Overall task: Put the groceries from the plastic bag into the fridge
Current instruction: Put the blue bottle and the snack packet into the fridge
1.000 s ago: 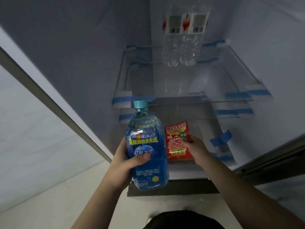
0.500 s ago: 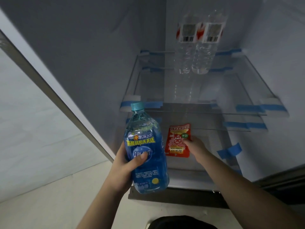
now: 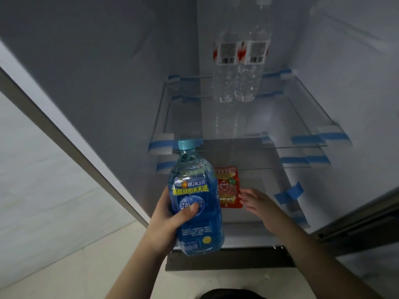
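With the red snack packet (image 3: 228,187) lying on the fridge's low shelf (image 3: 259,225) at lower centre beside the relaxed, empty right hand (image 3: 255,201), the left hand (image 3: 170,219) grips the blue bottle (image 3: 195,201), which probably needs shelving next.

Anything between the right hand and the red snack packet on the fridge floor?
Nothing. In the head view the right hand, fingers straight, sits just right of the red snack packet; fingertips reach its edge, contact unclear. The left hand holds the blue bottle.
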`<move>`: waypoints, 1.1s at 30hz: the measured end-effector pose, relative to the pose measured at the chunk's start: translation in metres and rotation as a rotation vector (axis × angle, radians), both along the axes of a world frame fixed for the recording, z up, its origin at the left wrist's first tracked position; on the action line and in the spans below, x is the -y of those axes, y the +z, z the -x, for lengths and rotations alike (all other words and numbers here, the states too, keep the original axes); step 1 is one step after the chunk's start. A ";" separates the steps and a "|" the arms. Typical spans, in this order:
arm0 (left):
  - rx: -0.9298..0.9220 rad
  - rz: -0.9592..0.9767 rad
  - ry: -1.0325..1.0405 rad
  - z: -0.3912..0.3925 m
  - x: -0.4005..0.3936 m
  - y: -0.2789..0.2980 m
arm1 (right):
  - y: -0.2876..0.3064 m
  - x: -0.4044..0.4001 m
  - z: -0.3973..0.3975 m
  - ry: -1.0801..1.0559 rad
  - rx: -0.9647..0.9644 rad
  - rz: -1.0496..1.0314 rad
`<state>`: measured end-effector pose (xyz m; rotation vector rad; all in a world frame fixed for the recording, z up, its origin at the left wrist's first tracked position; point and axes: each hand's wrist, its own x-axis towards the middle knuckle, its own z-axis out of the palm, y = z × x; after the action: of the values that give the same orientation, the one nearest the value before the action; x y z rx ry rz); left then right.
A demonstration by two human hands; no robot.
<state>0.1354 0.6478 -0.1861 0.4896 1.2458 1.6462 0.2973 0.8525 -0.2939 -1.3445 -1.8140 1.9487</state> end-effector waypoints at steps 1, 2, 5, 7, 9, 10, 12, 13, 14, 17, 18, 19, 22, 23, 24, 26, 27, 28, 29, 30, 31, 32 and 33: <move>0.001 -0.005 -0.007 -0.001 -0.002 0.000 | 0.008 0.007 -0.003 -0.011 -0.049 0.043; 0.001 -0.011 -0.012 -0.002 -0.004 0.001 | 0.019 0.016 -0.005 -0.011 -0.094 0.065; -0.006 -0.035 -0.019 -0.006 -0.012 0.002 | 0.049 0.039 -0.010 0.030 -0.184 0.021; -0.005 -0.049 -0.029 -0.009 -0.016 0.004 | 0.065 0.046 -0.016 0.016 -0.230 -0.014; 0.000 -0.060 -0.044 -0.013 -0.021 0.005 | 0.082 0.052 -0.023 0.002 -0.286 -0.045; -0.002 -0.065 -0.051 -0.015 -0.022 0.006 | 0.089 0.054 -0.026 0.013 -0.297 -0.073; -0.023 -0.073 -0.071 -0.018 -0.025 0.007 | 0.103 0.059 -0.032 0.061 -0.290 -0.163; -0.036 -0.076 -0.085 -0.020 -0.027 0.008 | 0.108 0.061 -0.035 0.081 -0.289 -0.210; -0.049 -0.079 -0.098 -0.021 -0.028 0.010 | 0.113 0.063 -0.036 0.096 -0.297 -0.253; -0.079 -0.110 -0.117 -0.025 -0.034 0.014 | 0.121 0.072 -0.038 0.121 -0.349 -0.335; -0.084 -0.129 -0.119 -0.027 -0.035 0.015 | 0.122 0.075 -0.038 0.116 -0.375 -0.359; -0.084 -0.150 -0.120 -0.029 -0.037 0.017 | 0.123 0.077 -0.039 0.109 -0.397 -0.391; -0.091 -0.204 -0.116 -0.030 -0.043 0.027 | 0.130 0.079 -0.038 0.115 -0.453 -0.513; -0.105 -0.214 -0.117 -0.029 -0.045 0.031 | 0.134 0.079 -0.037 0.119 -0.468 -0.554; -0.121 -0.224 -0.119 -0.028 -0.047 0.035 | 0.137 0.077 -0.036 0.119 -0.482 -0.590; -0.158 -0.245 -0.122 -0.024 -0.052 0.044 | 0.145 0.073 -0.032 0.114 -0.511 -0.642; -0.185 -0.257 -0.120 -0.022 -0.054 0.049 | 0.149 0.071 -0.030 0.111 -0.525 -0.656; -0.216 -0.269 -0.116 -0.021 -0.057 0.054 | 0.154 0.068 -0.028 0.112 -0.537 -0.664; -0.245 -0.282 -0.114 -0.019 -0.059 0.059 | 0.159 0.065 -0.026 0.113 -0.550 -0.670; -0.270 -0.296 -0.115 -0.018 -0.062 0.064 | 0.164 0.062 -0.025 0.112 -0.561 -0.673; -0.291 -0.310 -0.118 -0.017 -0.064 0.069 | 0.169 0.060 -0.024 0.110 -0.569 -0.673; -0.309 -0.322 -0.121 -0.015 -0.067 0.074 | 0.174 0.056 -0.023 0.111 -0.574 -0.676; -0.325 -0.329 -0.126 -0.014 -0.070 0.080 | 0.179 0.053 -0.022 0.115 -0.578 -0.683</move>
<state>0.1491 0.7176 -0.1062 1.0521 1.1464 1.7160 0.3192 0.7998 -0.1152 -0.4208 -1.9746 1.3343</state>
